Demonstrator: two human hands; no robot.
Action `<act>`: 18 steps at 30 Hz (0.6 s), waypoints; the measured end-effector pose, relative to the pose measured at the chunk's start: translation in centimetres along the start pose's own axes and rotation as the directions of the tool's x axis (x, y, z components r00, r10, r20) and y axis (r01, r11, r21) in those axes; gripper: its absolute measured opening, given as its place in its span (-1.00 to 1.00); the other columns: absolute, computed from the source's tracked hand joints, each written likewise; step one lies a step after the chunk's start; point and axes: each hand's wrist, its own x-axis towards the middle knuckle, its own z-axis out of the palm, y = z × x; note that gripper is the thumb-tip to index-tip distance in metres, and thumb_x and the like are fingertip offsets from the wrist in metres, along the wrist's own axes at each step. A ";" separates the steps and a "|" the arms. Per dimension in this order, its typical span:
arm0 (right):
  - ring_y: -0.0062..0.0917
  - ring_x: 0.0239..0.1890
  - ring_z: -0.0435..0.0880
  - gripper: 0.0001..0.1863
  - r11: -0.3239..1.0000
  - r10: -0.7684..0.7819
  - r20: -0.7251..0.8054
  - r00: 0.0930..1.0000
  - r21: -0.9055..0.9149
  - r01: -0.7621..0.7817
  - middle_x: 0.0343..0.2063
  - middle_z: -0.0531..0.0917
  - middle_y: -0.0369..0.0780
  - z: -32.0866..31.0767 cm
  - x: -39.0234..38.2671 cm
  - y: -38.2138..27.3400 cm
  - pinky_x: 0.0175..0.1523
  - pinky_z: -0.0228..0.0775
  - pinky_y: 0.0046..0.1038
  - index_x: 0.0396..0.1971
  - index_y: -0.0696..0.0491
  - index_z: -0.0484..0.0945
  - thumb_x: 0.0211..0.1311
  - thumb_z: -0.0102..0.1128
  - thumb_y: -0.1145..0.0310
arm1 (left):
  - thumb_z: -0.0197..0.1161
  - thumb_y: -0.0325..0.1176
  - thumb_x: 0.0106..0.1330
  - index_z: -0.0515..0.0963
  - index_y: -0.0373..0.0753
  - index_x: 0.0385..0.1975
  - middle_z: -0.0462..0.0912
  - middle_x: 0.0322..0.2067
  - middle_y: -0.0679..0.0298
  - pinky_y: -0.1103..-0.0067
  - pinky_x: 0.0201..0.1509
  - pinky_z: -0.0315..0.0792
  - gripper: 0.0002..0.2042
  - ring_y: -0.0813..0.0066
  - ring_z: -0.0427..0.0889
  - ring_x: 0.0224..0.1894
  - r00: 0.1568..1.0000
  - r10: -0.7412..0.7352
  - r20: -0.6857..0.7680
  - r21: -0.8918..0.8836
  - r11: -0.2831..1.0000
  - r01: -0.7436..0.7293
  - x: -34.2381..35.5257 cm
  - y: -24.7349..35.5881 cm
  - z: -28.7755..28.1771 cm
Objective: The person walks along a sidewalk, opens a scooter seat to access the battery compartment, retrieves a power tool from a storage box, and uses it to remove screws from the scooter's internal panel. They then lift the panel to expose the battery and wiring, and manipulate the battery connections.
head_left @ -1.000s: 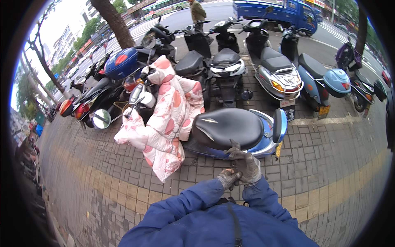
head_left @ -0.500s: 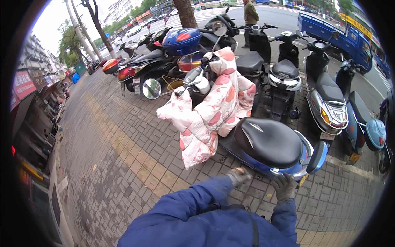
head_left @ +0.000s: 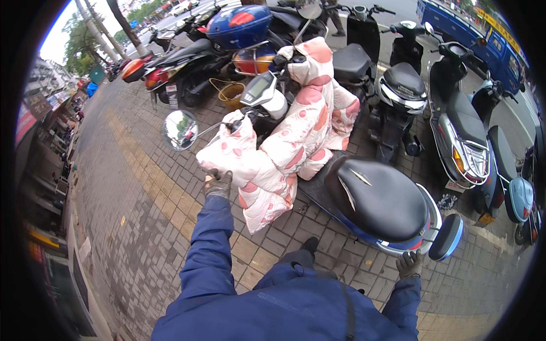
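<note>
A blue scooter (head_left: 358, 227) with a black seat (head_left: 378, 199) stands before me. Its front carries a padded pink-and-white windshield cover (head_left: 310, 125), which hides the left handlebar grip. My left hand (head_left: 217, 184), in a dark glove with bare fingertips showing, reaches up to the lower edge of the cover's left end, fingers apart. At the scooter's tail, my right hand (head_left: 409, 265), also gloved, has its parted fingers up against the pale rear grab rail (head_left: 434, 219). Whether they press on the rail is unclear. The scooter's round mirror (head_left: 180, 130) sticks out left of the cover.
More scooters (head_left: 402, 85) are parked close along the far side and right. A yellowish bucket (head_left: 231, 95) stands behind the cover. A blue truck (head_left: 500, 42) is on the road. Brick paving (head_left: 142, 227) with a yellow tactile strip runs along my left.
My left hand has moved left and forward from near the seat to the cover's edge. My right hand has shifted slightly right at the scooter's tail. The view has moved closer to the scooter.
</note>
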 end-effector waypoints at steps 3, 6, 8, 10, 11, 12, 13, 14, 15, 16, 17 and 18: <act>-0.25 -0.10 0.44 -0.37 0.999 0.031 -0.064 0.998 0.045 -0.028 -0.11 0.46 -0.19 0.4 2.6 0.1 -0.02 0.32 -0.20 -0.13 -0.06 0.35 -0.11 0.21 -0.18 | 0.45 -0.24 -0.15 0.36 -0.31 -0.12 0.53 -0.30 0.11 0.45 -0.11 0.41 -0.42 0.30 0.53 -0.25 0.999 -0.027 -0.022 0.147 0.989 0.030 1.5 1.6 0.9; -0.28 -0.18 0.44 -0.39 0.994 0.053 -0.169 0.984 0.099 -0.036 -0.18 0.46 -0.17 0.8 4.8 0.2 -0.09 0.35 -0.22 -0.13 -0.06 0.35 -0.12 0.23 -0.14 | 0.46 -0.16 -0.19 0.33 -0.31 -0.04 0.51 -0.18 0.01 0.42 -0.03 0.39 -0.32 0.15 0.51 -0.13 0.999 0.024 -0.036 0.310 0.951 -0.012 2.8 2.1 2.4; -0.35 -0.30 0.45 -0.44 0.991 0.063 -0.253 0.965 0.128 -0.032 -0.26 0.43 -0.18 1.2 5.9 0.3 -0.22 0.40 -0.29 -0.19 -0.07 0.32 -0.11 0.25 -0.11 | 0.50 -0.15 -0.27 0.32 -0.30 -0.02 0.47 -0.13 0.00 0.42 0.00 0.37 -0.25 0.15 0.49 -0.09 0.992 0.111 -0.060 0.420 0.904 -0.076 3.4 1.9 3.5; -0.46 -0.47 0.36 -0.55 0.981 0.080 -0.217 0.973 0.192 -0.037 -0.52 0.37 -0.28 1.6 7.0 0.2 -0.32 0.35 -0.35 -0.40 -0.11 0.23 -0.06 0.23 -0.06 | 0.53 -0.18 -0.32 0.31 -0.32 0.01 0.47 -0.12 0.01 0.43 0.01 0.37 -0.20 0.20 0.48 -0.09 0.988 0.156 0.003 0.251 0.956 -0.152 4.0 1.8 4.5; -0.47 -0.50 0.32 -0.59 0.971 0.111 -0.256 0.960 0.232 -0.051 -0.60 0.36 -0.32 1.9 7.6 0.2 -0.31 0.32 -0.36 -0.44 -0.14 0.24 -0.05 0.23 -0.04 | 0.52 -0.20 -0.32 0.28 -0.34 0.03 0.48 -0.13 0.01 0.43 0.01 0.37 -0.18 0.19 0.48 -0.09 0.987 0.161 0.012 0.163 0.973 -0.161 4.2 1.7 4.9; -0.45 -0.49 0.34 -0.59 0.974 0.092 -0.230 0.969 0.223 -0.040 -0.57 0.37 -0.30 2.0 8.1 0.2 -0.28 0.32 -0.32 -0.40 -0.14 0.25 -0.07 0.24 -0.02 | 0.52 -0.20 -0.32 0.27 -0.37 0.05 0.48 -0.12 -0.01 0.43 0.03 0.36 -0.16 0.17 0.48 -0.07 0.983 0.182 0.011 0.228 0.957 -0.180 4.4 1.8 5.2; -0.44 -0.47 0.36 -0.58 0.976 0.084 -0.287 0.954 0.218 -0.020 -0.57 0.38 -0.30 2.2 8.6 0.3 -0.27 0.32 -0.30 -0.37 -0.13 0.24 -0.07 0.25 0.00 | 0.52 -0.19 -0.33 0.29 -0.37 0.03 0.47 -0.11 -0.01 0.43 0.04 0.35 -0.17 0.15 0.47 -0.06 0.985 0.171 -0.008 0.287 0.944 -0.161 4.5 1.8 5.4; -0.43 -0.47 0.36 -0.57 0.966 0.087 -0.276 0.957 0.256 -0.014 -0.56 0.38 -0.28 2.4 9.1 0.3 -0.28 0.32 -0.29 -0.37 -0.12 0.23 -0.07 0.26 0.01 | 0.53 -0.19 -0.34 0.31 -0.37 0.01 0.49 -0.13 -0.01 0.43 0.04 0.34 -0.17 0.15 0.48 -0.08 0.989 0.126 -0.074 0.357 0.930 -0.092 4.6 2.0 5.6; -0.41 -0.44 0.37 -0.56 0.973 0.075 -0.280 0.957 0.233 -0.008 -0.53 0.41 -0.26 2.6 9.5 0.3 -0.24 0.32 -0.27 -0.35 -0.10 0.22 -0.04 0.24 0.00 | 0.54 -0.18 -0.34 0.31 -0.37 0.01 0.49 -0.12 -0.01 0.43 0.04 0.34 -0.17 0.15 0.48 -0.08 0.991 0.117 -0.060 0.277 0.956 -0.096 4.6 2.1 5.6; -0.30 -0.25 0.43 -0.44 0.983 0.062 -0.316 0.947 0.182 -0.004 -0.32 0.47 -0.16 2.8 10.0 0.4 -0.10 0.30 -0.19 -0.10 -0.06 0.23 -0.01 0.19 -0.04 | 0.54 -0.18 -0.32 0.29 -0.39 0.02 0.48 -0.11 -0.01 0.44 0.04 0.33 -0.17 0.14 0.48 -0.07 0.997 0.064 -0.031 0.248 0.967 -0.054 4.8 2.4 5.7; -0.17 0.01 0.35 -0.22 0.990 0.059 -0.326 0.944 0.143 -0.012 -0.05 0.40 -0.06 3.0 10.3 0.5 0.08 0.19 -0.13 0.18 -0.09 0.03 0.02 0.13 -0.07 | 0.53 -0.17 -0.29 0.29 -0.40 0.02 0.46 -0.07 -0.02 0.44 0.05 0.33 -0.18 0.14 0.46 -0.05 1.000 0.025 -0.009 0.164 0.986 -0.023 4.8 2.5 5.7; -0.11 0.14 0.23 -0.15 0.991 0.065 -0.325 0.943 0.130 -0.023 0.11 0.26 -0.02 3.2 10.7 0.5 0.16 0.10 -0.11 0.27 -0.13 -0.07 0.03 0.09 -0.09 | 0.53 -0.17 -0.29 0.30 -0.38 0.02 0.47 -0.07 -0.03 0.44 0.06 0.32 -0.19 0.13 0.45 -0.03 1.000 0.000 -0.025 0.247 0.969 0.006 5.0 2.7 5.8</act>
